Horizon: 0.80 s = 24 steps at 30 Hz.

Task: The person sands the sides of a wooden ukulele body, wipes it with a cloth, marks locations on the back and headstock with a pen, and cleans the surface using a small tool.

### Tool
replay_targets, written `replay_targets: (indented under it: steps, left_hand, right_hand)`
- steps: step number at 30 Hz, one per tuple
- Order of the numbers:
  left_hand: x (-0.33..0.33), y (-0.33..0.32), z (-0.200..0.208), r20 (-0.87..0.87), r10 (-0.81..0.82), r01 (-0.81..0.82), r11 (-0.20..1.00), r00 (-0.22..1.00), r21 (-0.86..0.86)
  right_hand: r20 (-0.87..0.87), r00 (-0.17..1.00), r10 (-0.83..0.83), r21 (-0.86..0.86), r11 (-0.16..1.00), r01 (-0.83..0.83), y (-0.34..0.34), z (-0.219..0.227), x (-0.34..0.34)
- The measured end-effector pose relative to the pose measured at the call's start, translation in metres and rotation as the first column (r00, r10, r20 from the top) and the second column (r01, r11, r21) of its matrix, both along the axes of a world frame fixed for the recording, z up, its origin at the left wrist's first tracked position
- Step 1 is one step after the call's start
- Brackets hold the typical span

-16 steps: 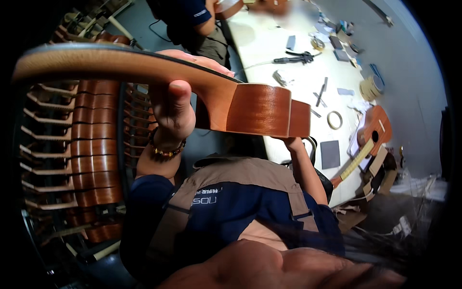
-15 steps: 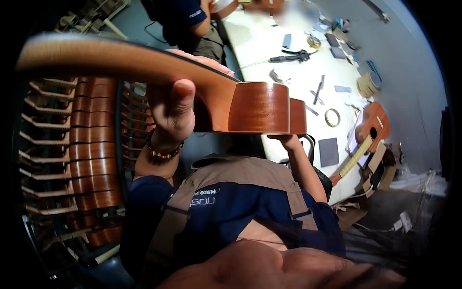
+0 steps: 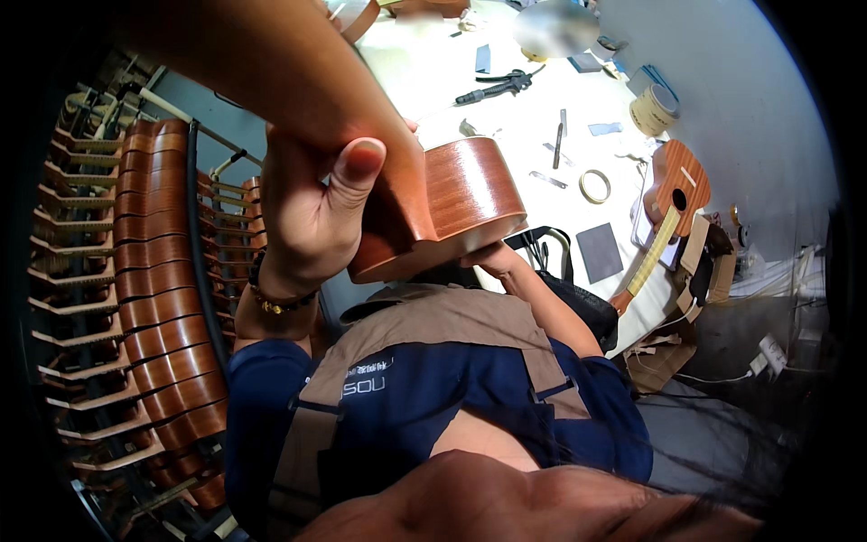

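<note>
A brown wooden ukulele (image 3: 474, 181) is held up in front of my chest, its neck rising toward the upper left, close to the camera. My left hand (image 3: 316, 208) wraps round the neck near where it joins the body, thumb on the near side. Under the body's right end, my right hand (image 3: 492, 259) grips the lower edge; most of its fingers are hidden behind the wood. The glossy side and part of the back face me. The ukulele's front and strings, if any, cannot be seen.
On the white table (image 3: 533, 212) lie a black air blow gun (image 3: 501, 88), a tape roll (image 3: 582, 187), a dark grey sheet (image 3: 600, 253) and another ukulele (image 3: 675, 185). A rack of several stacked ukulele bodies (image 3: 167, 316) stands at my left.
The ukulele has tilted and turned, with its neck swinging up toward the camera and more of its back showing. Both hands keep their hold. The head view has shifted; the person opposite has mostly left it.
</note>
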<state>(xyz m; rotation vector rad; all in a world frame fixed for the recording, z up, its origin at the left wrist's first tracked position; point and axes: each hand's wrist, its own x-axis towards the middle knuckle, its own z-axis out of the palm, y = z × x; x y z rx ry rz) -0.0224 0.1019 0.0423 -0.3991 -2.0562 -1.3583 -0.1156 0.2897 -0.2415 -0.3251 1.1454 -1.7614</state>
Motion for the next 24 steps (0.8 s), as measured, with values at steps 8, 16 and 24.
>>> replay_targets:
  steps: [8, 16, 24]
  left_hand:
    - [-0.017, -0.003, -0.001, 0.003, -0.096, 0.096, 0.994, 0.995, 0.047]
    - [-0.039, -0.014, -0.021, 0.044, -0.114, 0.103, 0.974, 0.993, 0.200]
    - [-0.057, -0.051, -0.058, 0.308, 0.014, -0.239, 0.666, 0.951, 0.706]
  right_hand:
    - [-0.306, 0.926, -0.220, 0.024, 0.971, 0.239, 0.028, -0.009, -0.010]
    - [-0.655, 0.694, -0.299, 0.008, 0.916, 0.402, 0.043, 0.015, -0.026]
    - [-0.373, 0.813, -0.448, 0.002, 0.876, 0.483, 0.066, 0.045, -0.032]
